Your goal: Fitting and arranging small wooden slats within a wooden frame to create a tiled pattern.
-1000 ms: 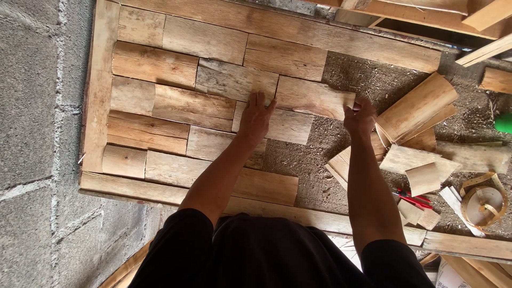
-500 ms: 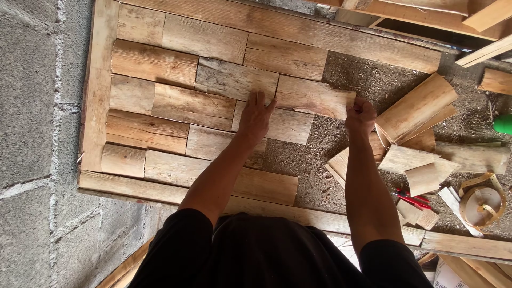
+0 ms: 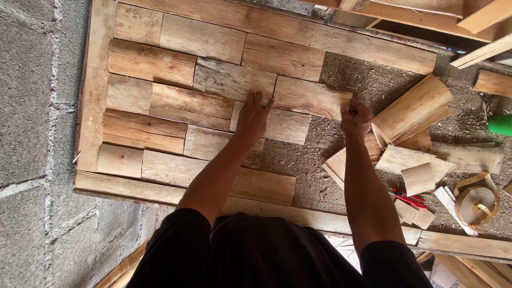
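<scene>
— Two hands on the panel, both on wood. Where is the left hand?

— It lies flat and open, fingers spread, palm down on a pale short board, fingertips at the seam with the row above. It grips nothing, only presses.

— And the right hand?

— It is curled almost into a fist at the right end of the weathered board in the row above, knuckles against that end. Whether the fingers pinch the edge, I cannot tell.

— Where does that board lie?

— Inside the wooden frame, last in its row, bare chipboard backing beyond it.

— Around them?

— A pile of loose offcuts just right of the right hand, red-handled pliers lower down, and a roll of strapping beside them.
</scene>
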